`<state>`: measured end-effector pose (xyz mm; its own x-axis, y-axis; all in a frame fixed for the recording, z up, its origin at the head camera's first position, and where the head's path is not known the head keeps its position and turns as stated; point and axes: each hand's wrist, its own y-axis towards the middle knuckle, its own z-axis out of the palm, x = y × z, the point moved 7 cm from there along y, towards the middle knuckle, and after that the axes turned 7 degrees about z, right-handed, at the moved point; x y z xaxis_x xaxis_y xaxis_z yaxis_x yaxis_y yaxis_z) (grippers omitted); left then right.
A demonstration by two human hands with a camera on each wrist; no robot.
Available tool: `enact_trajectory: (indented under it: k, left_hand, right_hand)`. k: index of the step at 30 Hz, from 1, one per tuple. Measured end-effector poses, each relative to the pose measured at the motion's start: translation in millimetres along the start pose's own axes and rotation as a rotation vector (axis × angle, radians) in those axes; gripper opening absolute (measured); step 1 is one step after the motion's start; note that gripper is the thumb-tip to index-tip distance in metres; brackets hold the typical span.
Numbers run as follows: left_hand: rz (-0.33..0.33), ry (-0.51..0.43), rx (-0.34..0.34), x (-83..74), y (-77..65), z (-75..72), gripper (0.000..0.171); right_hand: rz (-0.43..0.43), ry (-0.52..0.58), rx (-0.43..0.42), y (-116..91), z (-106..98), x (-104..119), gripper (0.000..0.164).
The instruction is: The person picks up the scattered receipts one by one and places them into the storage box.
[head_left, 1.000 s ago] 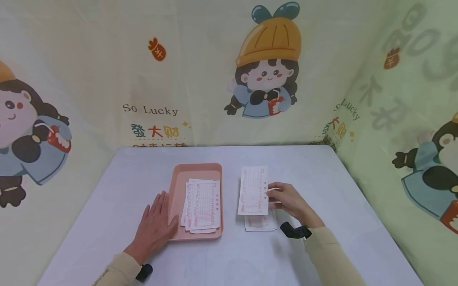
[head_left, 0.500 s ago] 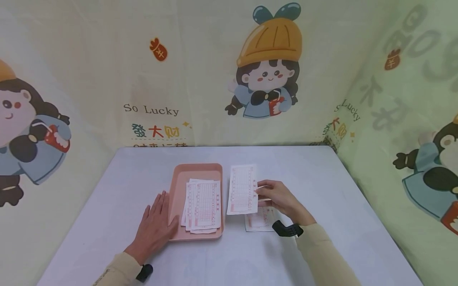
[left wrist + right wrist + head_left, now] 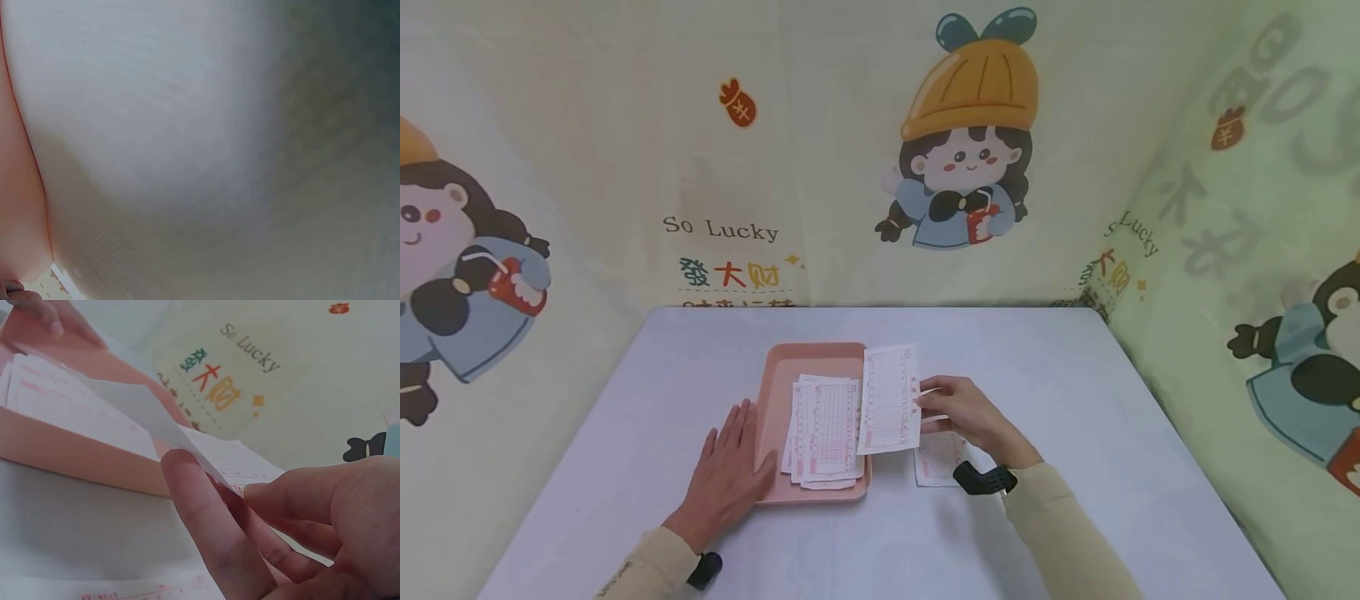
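My right hand (image 3: 973, 412) pinches the right edge of a printed paper slip (image 3: 890, 400) between thumb and fingers, as the right wrist view also shows. The slip is raised, its left part over the right rim of a pink tray (image 3: 775, 371). Inside the tray lies a loose stack of similar slips (image 3: 827, 429) with red print. My left hand (image 3: 724, 467) rests flat with straight fingers against the tray's left edge. Under my right hand, more slips (image 3: 938, 460) lie on the table, partly hidden. The left wrist view is mostly blurred, with skin along its left edge.
A white table (image 3: 1045, 350) carries everything. Behind it and at the sides hangs a printed cloth backdrop (image 3: 835, 167) with cartoon figures. The tray has a low raised wall (image 3: 81, 453), seen in the right wrist view.
My right hand has carried the slip leftward, from above the slips on the table to the tray's right rim. My left hand and the tray have stayed in place.
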<state>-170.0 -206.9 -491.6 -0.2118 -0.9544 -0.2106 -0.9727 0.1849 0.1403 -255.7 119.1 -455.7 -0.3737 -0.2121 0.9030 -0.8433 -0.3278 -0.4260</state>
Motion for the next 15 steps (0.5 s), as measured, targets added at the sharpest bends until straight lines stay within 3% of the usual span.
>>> enact_trajectory:
  k: [15]
  left_hand:
    - [-0.007, 0.002, 0.014, 0.3, 1.1, 0.5, 0.082]
  right_hand:
    - [0.004, -0.015, 0.07, 7.1, 36.5, 5.7, 0.032]
